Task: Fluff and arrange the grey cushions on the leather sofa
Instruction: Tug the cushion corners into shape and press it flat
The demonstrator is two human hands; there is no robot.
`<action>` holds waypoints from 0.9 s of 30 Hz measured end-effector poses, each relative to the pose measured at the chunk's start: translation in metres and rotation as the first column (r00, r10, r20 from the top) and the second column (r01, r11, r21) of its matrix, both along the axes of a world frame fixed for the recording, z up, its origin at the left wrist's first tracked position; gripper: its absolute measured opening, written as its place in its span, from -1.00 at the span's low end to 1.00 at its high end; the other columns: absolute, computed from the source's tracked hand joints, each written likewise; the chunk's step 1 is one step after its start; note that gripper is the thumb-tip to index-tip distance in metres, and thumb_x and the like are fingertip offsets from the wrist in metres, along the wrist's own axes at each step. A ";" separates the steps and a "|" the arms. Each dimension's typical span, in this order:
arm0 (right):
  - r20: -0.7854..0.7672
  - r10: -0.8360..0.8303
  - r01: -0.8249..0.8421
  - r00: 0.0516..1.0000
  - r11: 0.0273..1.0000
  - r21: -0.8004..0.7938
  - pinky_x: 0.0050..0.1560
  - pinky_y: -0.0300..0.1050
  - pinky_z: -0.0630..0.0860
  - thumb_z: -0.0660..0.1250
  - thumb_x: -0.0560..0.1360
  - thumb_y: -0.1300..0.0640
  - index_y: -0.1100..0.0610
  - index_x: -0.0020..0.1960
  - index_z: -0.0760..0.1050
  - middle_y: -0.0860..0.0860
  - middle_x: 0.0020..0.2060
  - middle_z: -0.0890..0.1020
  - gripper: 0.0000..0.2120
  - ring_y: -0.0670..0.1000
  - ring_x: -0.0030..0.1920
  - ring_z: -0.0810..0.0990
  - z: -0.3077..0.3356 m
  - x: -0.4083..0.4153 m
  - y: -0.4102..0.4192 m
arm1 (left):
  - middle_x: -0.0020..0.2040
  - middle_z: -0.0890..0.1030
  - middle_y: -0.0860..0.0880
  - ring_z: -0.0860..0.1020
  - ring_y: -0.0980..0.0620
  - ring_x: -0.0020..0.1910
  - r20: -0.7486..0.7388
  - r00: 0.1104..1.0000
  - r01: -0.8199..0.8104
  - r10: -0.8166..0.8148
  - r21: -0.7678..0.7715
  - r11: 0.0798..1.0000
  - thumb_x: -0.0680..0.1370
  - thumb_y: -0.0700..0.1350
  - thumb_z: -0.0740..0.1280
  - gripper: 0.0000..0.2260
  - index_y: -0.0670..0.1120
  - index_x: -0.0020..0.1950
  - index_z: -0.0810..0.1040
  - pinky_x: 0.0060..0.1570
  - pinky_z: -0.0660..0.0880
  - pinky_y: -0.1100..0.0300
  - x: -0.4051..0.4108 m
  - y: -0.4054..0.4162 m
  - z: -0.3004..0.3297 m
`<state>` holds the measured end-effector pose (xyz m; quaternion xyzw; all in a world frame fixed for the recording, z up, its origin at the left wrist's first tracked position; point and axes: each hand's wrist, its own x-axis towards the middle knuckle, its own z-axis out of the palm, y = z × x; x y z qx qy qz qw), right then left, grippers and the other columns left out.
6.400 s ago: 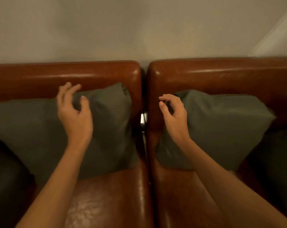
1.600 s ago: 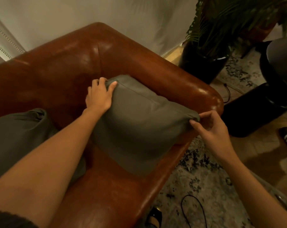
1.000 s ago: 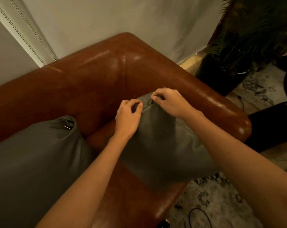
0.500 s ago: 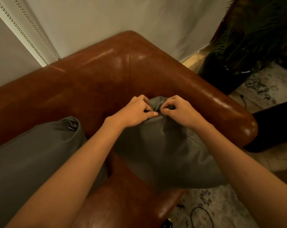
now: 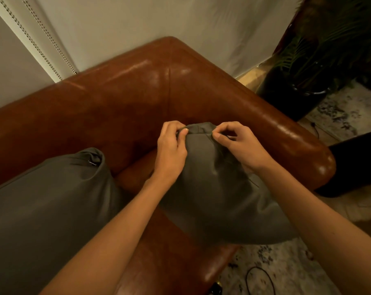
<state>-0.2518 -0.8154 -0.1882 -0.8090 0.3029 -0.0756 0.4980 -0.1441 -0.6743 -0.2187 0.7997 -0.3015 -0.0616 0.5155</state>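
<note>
A grey cushion (image 5: 214,194) stands on one corner in the end seat of the brown leather sofa (image 5: 125,99), its top corner pointing at the backrest. My left hand (image 5: 171,147) pinches that top corner from the left. My right hand (image 5: 237,141) pinches the same corner from the right, fingers curled on the fabric. A second grey cushion (image 5: 46,205) leans against the backrest at the left, its zipper pull showing near its top corner.
The sofa's armrest (image 5: 297,145) curves round at the right. Beyond it stands a dark plant pot (image 5: 291,99) with palm fronds. A patterned rug (image 5: 276,273) with a black cable loop lies below. A blind chain (image 5: 35,43) hangs against the wall.
Both hands have come together on the right cushion's top corner and drawn slightly apart. The cushion now stands more upright, and the view has shifted little.
</note>
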 end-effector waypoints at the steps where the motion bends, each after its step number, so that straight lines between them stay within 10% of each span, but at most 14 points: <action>1: 0.018 -0.013 0.013 1.000 0.999 0.033 0.31 0.04 0.42 0.36 0.56 0.06 -0.03 -0.05 0.59 -0.06 0.15 0.52 -0.95 -0.03 0.21 0.48 0.000 -0.001 0.002 | 0.03 0.42 -0.01 0.41 0.22 -0.11 -0.043 0.998 -0.047 0.046 -0.031 0.998 0.63 -0.23 0.22 -0.89 -0.23 0.05 0.51 -0.02 0.32 0.51 -0.003 -0.001 0.000; 5: 0.083 -0.060 0.051 0.995 0.993 0.105 0.36 0.08 0.39 0.37 0.55 0.09 0.02 -0.03 0.60 -0.06 0.09 0.56 -0.96 -0.01 0.21 0.49 0.006 0.002 0.002 | -0.01 0.43 0.01 0.41 0.26 -0.12 -0.188 0.968 -0.187 0.169 -0.083 0.979 0.66 -0.17 0.17 -0.93 -0.10 0.03 0.43 -0.09 0.34 0.46 -0.012 -0.002 0.001; 9: 0.010 0.067 -0.066 0.998 0.995 -0.071 0.20 -0.31 0.27 0.32 0.57 -0.06 -0.08 0.22 0.56 -0.16 0.21 0.47 -0.75 -0.18 0.22 0.39 0.017 0.021 -0.002 | -0.10 0.48 0.03 0.46 0.14 -0.15 -0.261 0.960 -0.140 0.104 -0.124 0.982 0.67 -0.11 0.14 -0.93 -0.04 0.06 0.40 -0.17 0.39 0.29 -0.013 -0.001 0.003; 13: -0.132 0.221 -0.237 0.966 0.963 -0.124 0.28 -0.13 0.33 0.34 0.55 -0.06 -0.05 0.36 0.46 -0.06 0.30 0.49 -0.61 -0.07 0.30 0.41 0.016 0.040 -0.002 | -0.11 0.48 0.10 0.45 0.24 -0.19 -0.351 0.930 -0.163 0.109 -0.130 0.978 0.67 -0.09 0.15 -0.92 -0.03 0.08 0.42 -0.16 0.42 0.25 -0.014 -0.002 0.007; 19: 0.089 0.057 -0.039 0.994 0.982 -0.184 0.07 -0.24 0.48 0.40 0.52 0.14 0.05 0.03 0.60 -0.12 -0.05 0.62 -0.91 -0.13 0.03 0.57 0.011 0.049 -0.002 | 0.04 0.60 0.02 0.56 0.08 0.05 -0.420 0.903 -0.118 0.091 -0.038 0.992 0.59 0.15 0.24 -0.73 -0.01 0.09 0.55 0.09 0.52 0.08 0.015 -0.016 0.014; 27: 0.244 -0.345 0.320 0.906 0.937 0.136 0.07 -0.12 0.53 0.44 0.47 0.18 -0.02 -0.12 0.51 -0.08 -0.11 0.60 -0.86 -0.07 -0.01 0.58 -0.003 0.043 0.000 | -0.05 0.66 0.01 0.61 0.04 0.00 -0.259 0.966 0.002 0.020 0.085 0.996 0.58 -0.18 0.32 -0.84 -0.11 0.11 0.65 0.08 0.55 0.08 0.043 -0.041 0.022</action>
